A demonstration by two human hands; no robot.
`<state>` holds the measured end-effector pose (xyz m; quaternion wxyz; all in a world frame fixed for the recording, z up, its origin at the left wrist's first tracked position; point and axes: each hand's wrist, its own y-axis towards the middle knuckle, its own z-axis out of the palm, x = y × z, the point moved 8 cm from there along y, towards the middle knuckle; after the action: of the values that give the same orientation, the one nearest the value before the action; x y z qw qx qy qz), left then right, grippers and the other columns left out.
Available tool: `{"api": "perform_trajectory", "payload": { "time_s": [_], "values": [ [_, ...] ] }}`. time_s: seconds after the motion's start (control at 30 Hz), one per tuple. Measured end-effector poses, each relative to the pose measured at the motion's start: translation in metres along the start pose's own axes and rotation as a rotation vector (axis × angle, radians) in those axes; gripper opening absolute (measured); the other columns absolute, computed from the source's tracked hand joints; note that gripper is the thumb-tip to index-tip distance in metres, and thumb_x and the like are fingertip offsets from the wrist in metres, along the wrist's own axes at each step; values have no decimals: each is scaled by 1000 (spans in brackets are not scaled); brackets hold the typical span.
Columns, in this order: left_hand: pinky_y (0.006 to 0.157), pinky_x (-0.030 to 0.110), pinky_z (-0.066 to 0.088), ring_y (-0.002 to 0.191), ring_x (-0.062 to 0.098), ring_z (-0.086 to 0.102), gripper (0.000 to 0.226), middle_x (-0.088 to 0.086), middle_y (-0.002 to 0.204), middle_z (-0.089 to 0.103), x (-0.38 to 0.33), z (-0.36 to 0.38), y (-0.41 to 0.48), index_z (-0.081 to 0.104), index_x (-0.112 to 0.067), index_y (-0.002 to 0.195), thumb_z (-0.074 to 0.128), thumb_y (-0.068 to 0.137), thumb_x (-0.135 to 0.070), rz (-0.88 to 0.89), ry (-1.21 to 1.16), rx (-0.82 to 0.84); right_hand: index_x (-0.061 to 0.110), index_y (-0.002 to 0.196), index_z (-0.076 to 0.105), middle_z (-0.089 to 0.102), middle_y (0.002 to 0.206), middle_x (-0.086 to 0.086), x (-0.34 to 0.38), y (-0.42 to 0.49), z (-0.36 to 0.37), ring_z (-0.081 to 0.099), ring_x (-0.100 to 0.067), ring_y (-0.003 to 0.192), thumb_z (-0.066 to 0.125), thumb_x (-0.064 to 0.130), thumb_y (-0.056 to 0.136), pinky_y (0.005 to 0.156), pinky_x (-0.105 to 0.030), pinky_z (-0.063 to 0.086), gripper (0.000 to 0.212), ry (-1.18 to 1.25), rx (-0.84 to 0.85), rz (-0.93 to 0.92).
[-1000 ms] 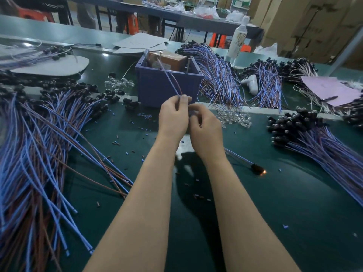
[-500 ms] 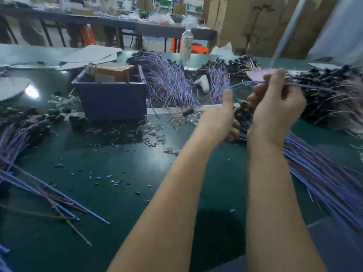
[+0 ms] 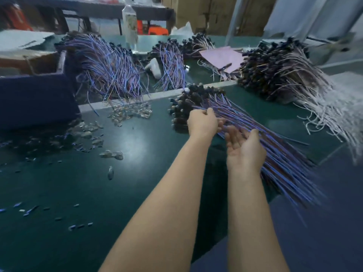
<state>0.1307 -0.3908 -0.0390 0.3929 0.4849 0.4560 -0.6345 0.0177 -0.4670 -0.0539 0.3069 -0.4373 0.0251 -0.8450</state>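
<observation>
- Head view: wire bundle (image 3: pixel 275 154) lies slanted on the green surface (image 3: pixel 157 183), black ends farthest from the person.
- Left hand (image 3: pixel 202 123): fingers curled round some of its wires.
- Right hand (image 3: pixel 245 150): palm up beside the bundle, fingers loosely spread, holding nothing.

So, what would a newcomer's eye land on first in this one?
Two bare forearms run up the middle to the left hand and the palm-up right hand, both at a long fan of blue and brown wires with black caps, lying on the green table right of centre. Next come the wire heaps along the back, the pale bundle far right and the dark blue bin at left.
</observation>
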Motion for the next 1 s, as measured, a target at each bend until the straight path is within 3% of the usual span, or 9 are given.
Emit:
{"api": "perform_trajectory", "payload": {
  "time_s": [0.1,0.17,0.4,0.53,0.63,0.77,0.83,0.93,1.0],
  "values": [
    [83,41,56,89,34,68,36,21,89,71,14,-6,14,68,6,84,49,94,-23,51,286,-75,4,96,55,65,79,-9,-12,8,-4,65,-15,64,37,24,102,59,-21,54,28,-201,34,27],
    [83,41,56,89,34,69,34,20,89,71,19,-9,17,71,2,82,52,92,-25,49,321,-83,7,87,58,65,76,-7,-13,9,1,65,-14,62,42,16,99,60,-21,54,22,-277,64,-11],
    [80,45,57,82,32,67,29,16,78,70,2,-25,9,69,-3,70,51,87,-20,83,396,-2,13,85,58,66,75,-2,-15,-9,27,65,-12,64,42,4,95,66,-27,55,21,-343,190,-95],
    [77,43,54,81,34,63,30,23,79,68,-36,-81,-12,67,6,80,49,87,-17,229,353,-191,18,82,57,64,78,0,-28,-33,60,58,-12,66,43,4,94,59,-21,48,23,-398,276,-130],
    [68,36,45,69,24,54,24,9,69,61,-63,-139,-36,63,-3,72,49,89,-14,314,187,-331,17,81,57,64,76,0,-55,-71,101,57,-11,65,42,3,93,56,-18,47,24,-458,457,-127],
    [73,32,47,72,15,54,17,-2,75,60,-84,-236,-81,58,-19,78,50,90,-10,422,-23,-598,11,85,61,63,72,-1,-115,-147,153,57,-10,64,45,0,91,59,-21,49,20,-609,775,-119],
    [79,33,49,79,17,57,13,2,83,62,-90,-281,-103,58,-16,85,49,90,-8,459,-25,-714,13,76,62,57,62,4,-150,-190,171,49,-6,55,51,3,88,52,-22,42,19,-768,947,-161],
    [77,29,48,81,15,57,12,0,87,63,-94,-342,-133,58,-16,91,47,91,-10,467,55,-833,19,52,47,44,46,10,-202,-249,187,36,-9,48,57,5,84,50,-23,31,35,-957,1161,-174],
    [79,27,49,83,14,58,13,1,90,64,-97,-376,-152,59,-15,95,47,91,-11,471,88,-914,15,49,45,42,39,8,-231,-286,195,39,-9,43,57,6,85,39,-15,29,39,-1080,1287,-191]
  ]
}}
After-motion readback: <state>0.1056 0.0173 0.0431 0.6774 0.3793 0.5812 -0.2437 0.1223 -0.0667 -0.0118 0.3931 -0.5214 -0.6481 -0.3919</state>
